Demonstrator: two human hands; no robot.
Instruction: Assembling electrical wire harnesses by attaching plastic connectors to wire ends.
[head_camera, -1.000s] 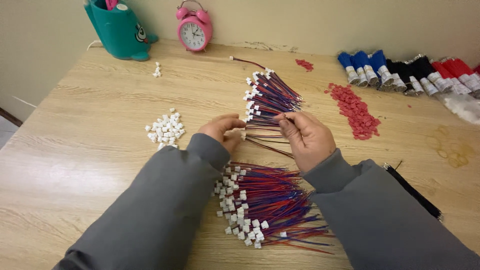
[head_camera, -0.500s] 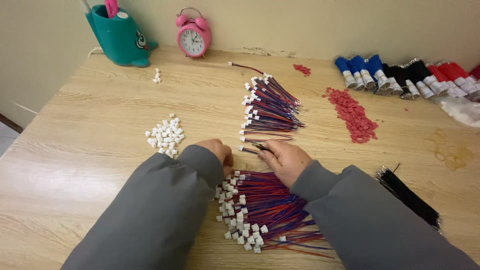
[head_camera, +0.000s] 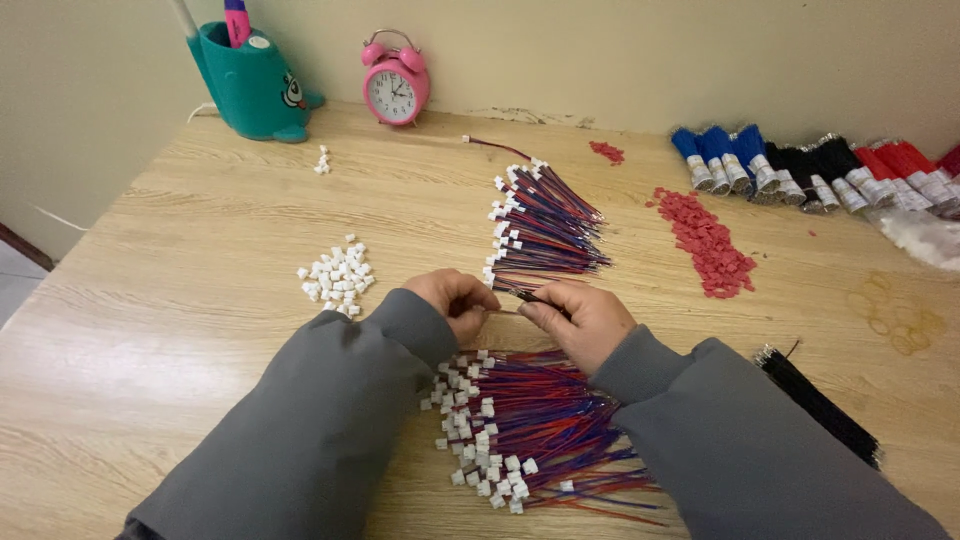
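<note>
My left hand (head_camera: 455, 300) and my right hand (head_camera: 580, 318) meet above the middle of the wooden table (head_camera: 180, 300), both in grey sleeves. Between the fingertips runs a thin dark wire (head_camera: 522, 295); the right hand pinches it and the left hand closes on its left end, where a small white connector may sit but is hidden. A fanned pile of red-and-blue wires with white plugs (head_camera: 540, 232) lies just beyond the hands. A larger pile of the same wires (head_camera: 530, 430) lies under my wrists.
Loose white connectors (head_camera: 337, 275) lie left of the hands, a few more (head_camera: 322, 160) farther back. Red connectors (head_camera: 705, 240) spread at the right. Bundled blue, black and red wires (head_camera: 800, 170), a black wire bundle (head_camera: 820, 405), a pink alarm clock (head_camera: 396, 88) and a teal holder (head_camera: 250, 85).
Both hands have drawn back from the far wire pile toward me and now work one wire between them above the near pile.
</note>
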